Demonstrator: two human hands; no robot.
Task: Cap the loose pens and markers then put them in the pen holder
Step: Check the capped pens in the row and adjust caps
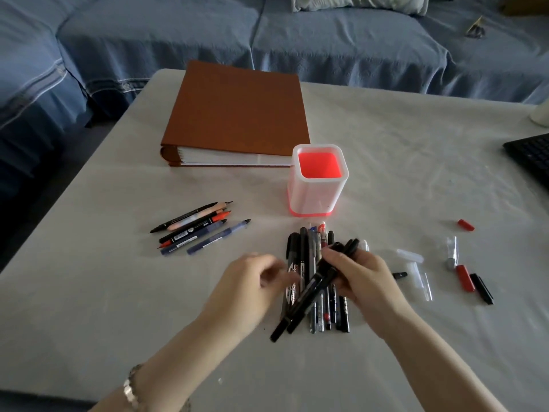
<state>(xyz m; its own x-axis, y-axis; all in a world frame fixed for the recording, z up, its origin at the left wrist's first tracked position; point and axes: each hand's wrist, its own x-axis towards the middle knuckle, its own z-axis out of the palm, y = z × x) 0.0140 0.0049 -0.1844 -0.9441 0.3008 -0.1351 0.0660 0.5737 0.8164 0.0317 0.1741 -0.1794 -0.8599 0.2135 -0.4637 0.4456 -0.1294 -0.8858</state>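
Observation:
A white pen holder [315, 197] with a red inside stands upright mid-table and holds nothing. Just in front of it lies a bundle of capped pens and markers [309, 257]. My right hand [359, 275] grips two black markers [309, 295] slanting down to the left over the bundle. My left hand [252, 281] hovers with loosely curled fingers beside the bundle's left edge, holding nothing. Several uncapped pens [196, 228] lie to the left. Loose caps lie to the right: red caps [465, 278], a black cap [482, 288], clear caps [416, 263].
A brown binder [237, 114] lies behind the holder. A black keyboard corner [531, 156] sits at the right edge. Another red cap [465, 225] lies apart at the right. A blue-covered sofa [267, 34] runs behind the white table [118, 292].

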